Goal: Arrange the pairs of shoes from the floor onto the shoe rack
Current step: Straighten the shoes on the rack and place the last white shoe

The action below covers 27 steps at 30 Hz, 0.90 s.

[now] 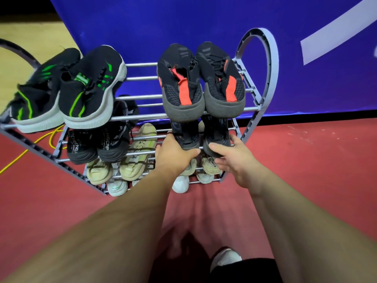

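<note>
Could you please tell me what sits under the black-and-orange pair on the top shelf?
A dark pair on the shelf below, its heels gripped by the left hand and right hand. Its toes are hidden beneath the orange-striped pair.

Blue panel (183, 27) seen upright at the back, crossed by a pale curved band (334, 35) at upper right. Black strip (318, 117) noted along its foot. Red floor (306, 160) spread below it. Yellow cable (50, 139) laid looped on the red floor at left, partly hidden. Tan wood floor (30, 31) noted at upper left. Worn white sneaker (225, 258) and dark cloth (255, 270) seen at the bottom edge.
</note>
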### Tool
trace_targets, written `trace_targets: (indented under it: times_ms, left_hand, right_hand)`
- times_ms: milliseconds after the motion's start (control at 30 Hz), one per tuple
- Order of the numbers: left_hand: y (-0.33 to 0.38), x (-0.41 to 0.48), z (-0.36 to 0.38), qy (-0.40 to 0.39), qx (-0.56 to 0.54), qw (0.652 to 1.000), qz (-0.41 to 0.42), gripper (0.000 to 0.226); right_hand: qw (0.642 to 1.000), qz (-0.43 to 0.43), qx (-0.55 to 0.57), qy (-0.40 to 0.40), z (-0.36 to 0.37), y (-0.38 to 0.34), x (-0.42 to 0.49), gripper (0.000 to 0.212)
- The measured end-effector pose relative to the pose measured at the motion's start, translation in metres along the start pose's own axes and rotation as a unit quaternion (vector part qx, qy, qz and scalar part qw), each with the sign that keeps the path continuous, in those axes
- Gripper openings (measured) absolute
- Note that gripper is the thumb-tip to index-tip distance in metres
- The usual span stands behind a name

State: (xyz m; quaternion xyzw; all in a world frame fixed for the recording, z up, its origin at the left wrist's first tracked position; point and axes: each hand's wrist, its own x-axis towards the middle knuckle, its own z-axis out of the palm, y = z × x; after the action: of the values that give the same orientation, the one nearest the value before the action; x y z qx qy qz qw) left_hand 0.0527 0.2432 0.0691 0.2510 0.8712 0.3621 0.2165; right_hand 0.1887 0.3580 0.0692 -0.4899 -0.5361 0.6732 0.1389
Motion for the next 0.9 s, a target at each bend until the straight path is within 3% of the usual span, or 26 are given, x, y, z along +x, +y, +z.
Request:
trace_targets:
  times_ms: [100, 200, 733, 900]
  left_hand:
    - [-0.002, -0.001, 0.000, 0.008, 0.001, 1.000, 0.002, 0.057]
    - [-0.005, 0.001, -0.002, 0.006, 0.010, 1.000, -0.003, 0.060]
    - [-0.004, 0.000, 0.000, 0.020, 0.066, 0.998, 0.013, 0.067]
    - [-0.006, 0.001, -0.007, -0.037, 0.034, 0.999, 0.013, 0.065]
  right_hand:
    - [0.999, 0.030, 0.042, 0.004, 0.004, 0.000, 0.000, 0.033]
    - [0.992, 0.060, 0.105, 0.018, 0.005, 0.003, 0.008, 0.046]
    - [0.994, 0.054, 0.086, 0.035, 0.009, 0.002, 0.016, 0.050]
    - [0.994, 0.079, 0.073, 0.020, 0.009, -0.008, 0.005, 0.053]
